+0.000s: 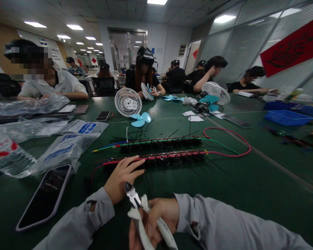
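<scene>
My right fingers [156, 212] grip cutters [133, 196]; my left fingers [133, 165] spread on wires [177, 154] that look tied, with long tails [153, 180] uncut.

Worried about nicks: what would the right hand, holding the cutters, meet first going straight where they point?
Likely the left hand, just past the tip of the cutters; depth is unclear.

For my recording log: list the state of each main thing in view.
Diagonal cutters: in right hand, handles apart
Near wire harness: touching left hand, tails sticking out
Red cable: looped at right
Near smartphone: flat, screen dark
Nearest blue fan blade: lying loose
Plastic bags: crumpled
Water bottle: posture unclear
</scene>
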`<action>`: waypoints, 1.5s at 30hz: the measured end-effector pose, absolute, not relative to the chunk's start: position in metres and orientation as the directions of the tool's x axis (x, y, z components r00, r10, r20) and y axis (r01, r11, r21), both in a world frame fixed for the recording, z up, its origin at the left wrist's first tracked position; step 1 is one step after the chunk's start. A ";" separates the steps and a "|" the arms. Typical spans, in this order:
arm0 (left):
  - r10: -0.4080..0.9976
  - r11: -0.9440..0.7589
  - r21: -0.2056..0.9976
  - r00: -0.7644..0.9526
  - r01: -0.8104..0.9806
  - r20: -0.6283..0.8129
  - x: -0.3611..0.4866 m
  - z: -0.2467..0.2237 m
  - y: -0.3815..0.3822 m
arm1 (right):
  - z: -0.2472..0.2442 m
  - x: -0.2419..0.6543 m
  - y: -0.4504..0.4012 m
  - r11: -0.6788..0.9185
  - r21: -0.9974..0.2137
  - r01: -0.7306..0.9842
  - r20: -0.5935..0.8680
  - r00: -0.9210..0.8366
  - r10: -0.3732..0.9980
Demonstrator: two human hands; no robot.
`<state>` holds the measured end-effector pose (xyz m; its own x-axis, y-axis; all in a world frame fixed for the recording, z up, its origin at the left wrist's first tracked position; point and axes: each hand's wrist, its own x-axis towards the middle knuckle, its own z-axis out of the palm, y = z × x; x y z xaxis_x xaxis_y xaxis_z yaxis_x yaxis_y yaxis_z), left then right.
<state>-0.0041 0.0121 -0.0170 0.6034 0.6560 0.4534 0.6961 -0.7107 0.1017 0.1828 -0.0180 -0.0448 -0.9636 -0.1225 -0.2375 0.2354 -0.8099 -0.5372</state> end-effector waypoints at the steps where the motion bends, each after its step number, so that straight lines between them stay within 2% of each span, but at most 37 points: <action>1: 0.644 -0.725 0.104 0.618 0.680 0.451 -0.004 -0.016 0.012 | -0.043 0.182 -0.018 -0.814 -0.531 0.235 -0.233 -0.964 -0.127; 6: 0.652 -0.746 0.168 0.656 0.645 0.380 0.000 -0.006 0.006 | -0.040 0.181 -0.018 -0.830 -0.511 0.225 -0.207 -0.969 -0.135; 18: 0.621 -0.773 0.171 0.673 0.611 0.402 0.000 -0.011 0.007 | -0.048 0.185 -0.018 -0.776 -0.578 0.255 -0.250 -0.960 -0.129; 36: 0.614 -0.777 0.212 0.641 0.592 0.461 -0.001 -0.019 0.010 | -0.027 0.181 -0.020 -0.849 -0.497 0.182 -0.170 -0.979 -0.110; 45: 0.607 -0.784 0.232 0.630 0.576 0.485 0.001 -0.018 0.011 | -0.042 0.185 -0.018 -0.808 -0.557 0.195 -0.192 -0.976 -0.104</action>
<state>0.0006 0.0107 -0.0176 0.6300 0.6065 0.4850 0.5761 -0.7838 0.2319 0.1848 -0.0179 -0.0419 -0.9759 -0.1036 -0.1923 0.1954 -0.8075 -0.5566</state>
